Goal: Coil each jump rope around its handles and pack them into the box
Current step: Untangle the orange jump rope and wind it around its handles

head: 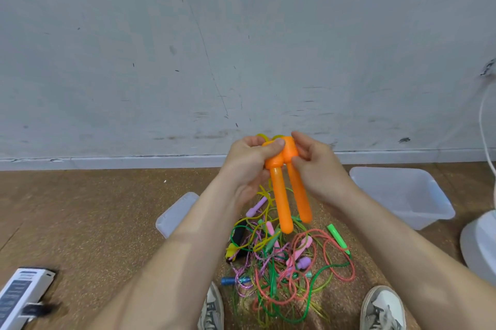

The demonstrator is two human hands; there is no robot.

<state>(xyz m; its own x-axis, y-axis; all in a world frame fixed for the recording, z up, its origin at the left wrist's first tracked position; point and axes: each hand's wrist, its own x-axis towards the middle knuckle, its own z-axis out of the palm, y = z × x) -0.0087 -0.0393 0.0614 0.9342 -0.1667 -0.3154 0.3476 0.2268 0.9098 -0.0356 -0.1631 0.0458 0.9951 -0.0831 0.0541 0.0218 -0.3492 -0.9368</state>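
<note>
Two orange jump rope handles are held side by side, pointing down, in front of me above the floor. My left hand grips the thick top of the left handle with the thumb across it. My right hand pinches the top of the right handle. A yellow rope loops out above the handles and trails down behind them. Below lies a tangled pile of jump ropes in green, red, pink, purple and yellow. A clear plastic box stands on the floor at the right.
A clear lid or second container lies left of the pile. A white device sits at the lower left, a white fan base and cord at the right edge. My two shoes flank the pile. A grey wall rises behind.
</note>
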